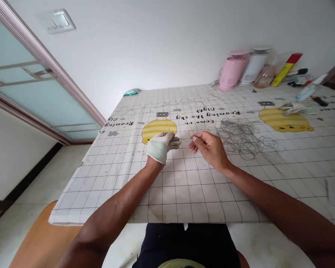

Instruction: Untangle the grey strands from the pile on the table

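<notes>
My left hand (162,145) wears a pale glove and is held over the middle of the table, thumb and forefinger pressed together. A short gap to its right, my bare right hand (208,147) pinches with thumb and forefinger, its other fingers curled. Whatever either pinch holds is too thin to make out. Just right of my right hand, a loose tangle of thin dark strands (244,139) lies on the white checked tablecloth (181,186). Several finer strands (156,106) are spread behind my hands, near the wall side.
Along the back right stand a pink device (232,72), a white device (254,67), a bottle (264,77) and a yellow-red box (286,70). A crumpled glove (298,107) and a clear bottle (311,88) lie farther right. A green-white packet (131,92) sits at the back left corner.
</notes>
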Motion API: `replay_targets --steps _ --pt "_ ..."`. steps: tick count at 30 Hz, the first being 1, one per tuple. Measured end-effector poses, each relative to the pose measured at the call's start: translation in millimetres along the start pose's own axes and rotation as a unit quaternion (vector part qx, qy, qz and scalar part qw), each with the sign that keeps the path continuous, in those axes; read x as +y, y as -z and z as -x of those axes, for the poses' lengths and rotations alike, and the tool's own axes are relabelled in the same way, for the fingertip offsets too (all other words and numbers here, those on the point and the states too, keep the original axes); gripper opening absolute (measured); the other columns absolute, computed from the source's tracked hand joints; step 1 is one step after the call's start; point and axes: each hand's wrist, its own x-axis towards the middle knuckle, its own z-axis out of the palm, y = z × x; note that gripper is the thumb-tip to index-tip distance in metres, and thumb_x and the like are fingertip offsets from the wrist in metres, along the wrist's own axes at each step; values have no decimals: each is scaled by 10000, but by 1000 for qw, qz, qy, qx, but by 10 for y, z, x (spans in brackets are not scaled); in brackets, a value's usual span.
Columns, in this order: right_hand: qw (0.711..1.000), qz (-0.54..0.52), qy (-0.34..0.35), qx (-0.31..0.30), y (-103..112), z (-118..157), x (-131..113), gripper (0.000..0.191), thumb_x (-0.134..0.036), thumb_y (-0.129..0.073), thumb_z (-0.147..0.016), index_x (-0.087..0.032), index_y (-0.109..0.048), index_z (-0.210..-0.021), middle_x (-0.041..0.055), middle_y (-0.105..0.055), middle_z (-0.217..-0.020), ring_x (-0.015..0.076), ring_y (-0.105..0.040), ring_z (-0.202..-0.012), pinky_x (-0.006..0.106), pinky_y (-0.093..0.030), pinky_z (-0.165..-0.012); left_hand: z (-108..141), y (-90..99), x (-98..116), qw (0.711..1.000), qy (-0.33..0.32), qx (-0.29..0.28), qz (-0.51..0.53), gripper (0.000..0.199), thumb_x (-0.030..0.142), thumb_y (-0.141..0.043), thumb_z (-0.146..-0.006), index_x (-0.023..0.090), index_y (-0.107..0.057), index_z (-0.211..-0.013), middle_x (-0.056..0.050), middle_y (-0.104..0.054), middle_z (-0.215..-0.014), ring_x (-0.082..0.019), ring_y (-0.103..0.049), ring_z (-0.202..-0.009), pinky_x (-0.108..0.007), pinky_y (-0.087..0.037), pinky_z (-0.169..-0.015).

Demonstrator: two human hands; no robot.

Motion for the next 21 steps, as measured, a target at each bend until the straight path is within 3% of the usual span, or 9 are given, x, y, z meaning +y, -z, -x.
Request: replay_targets --steps 2,4,6,9,11,16,18,21 --pt "1000 -1 -1 2 -26 10 27 246 -426 -642 -1002 -207 -675 -897 56 -773 -782 185 -704 -649 342 -590 -612 -20 16 -10 1000 3 -17 25 507 136 -688 -784 260 -224 -623 83 -275 -563 -44 -349 -465 -188 -321 -447" --pt "1000 -12 -9 1 -39 7 59 244 -431 -649 -999 -207 -671 -906 58 -774 -788 192 -714 -666 343 -595 -616 -25 18 -43 1000 6 -1 11 484 160 -703 -787 250 -261 -613 75 -320 -562 -42 -370 -465 -188 -329 -449" --pt "999 -31 -18 -2 -40 -4 83 237 -435 -666 -990 -203 -669 -938 61 -775 -792 201 -726 -685 345 -600 -621 -12 0 -97 998 5 46 -31 365 202 -730 -801 218 -407 -631 27 -495 -606 -66 -483 -497 -202 -406 -477" --pt "998 -54 -32 -12 -34 -19 100 243 -441 -686 -975 -199 -662 -969 64 -777 -792 209 -737 -695 346 -606 -628 25 -47 -178 992 6 102 -75 153 268 -753 -834 158 -648 -845 -86 -729 -848 -146 -677 -643 -262 -547 -579" --pt "998 -53 -42 -21 -32 -23 110 251 -447 -688 -971 -198 -659 -969 67 -780 -792 213 -744 -701 349 -608 -636 38 -72 -202 992 14 100 -74 168 284 -742 -860 138 -689 -927 -122 -762 -930 -171 -715 -692 -288 -583 -617" --pt "997 40 -51 -42 -5 -5 128 282 -487 -653 -993 -205 -670 -994 83 -790 -845 237 -759 -751 375 -609 -667 14 -73 -120 990 21 91 -101 148 240 -691 -889 151 -663 -774 -95 -738 -850 -143 -684 -647 -291 -601 -648" --pt "993 118 -8 -22 27 6 104 296 -509 -648 -997 -217 -679 -1039 93 -793 -918 257 -757 -807 400 -606 -693 20 -63 -62 982 10 110 -155 176 234 -669 -894 164 -657 -733 -73 -725 -799 -141 -678 -635 -289 -602 -657" --pt "962 241 122 48 83 7 26 290 -481 -649 -1001 -237 -671 -1155 119 -772 -1101 302 -725 -971 449 -597 -765 65 -62 -7 953 -24 140 -266 188 250 -631 -909 188 -693 -743 -46 -733 -778 -156 -703 -672 -275 -582 -668"
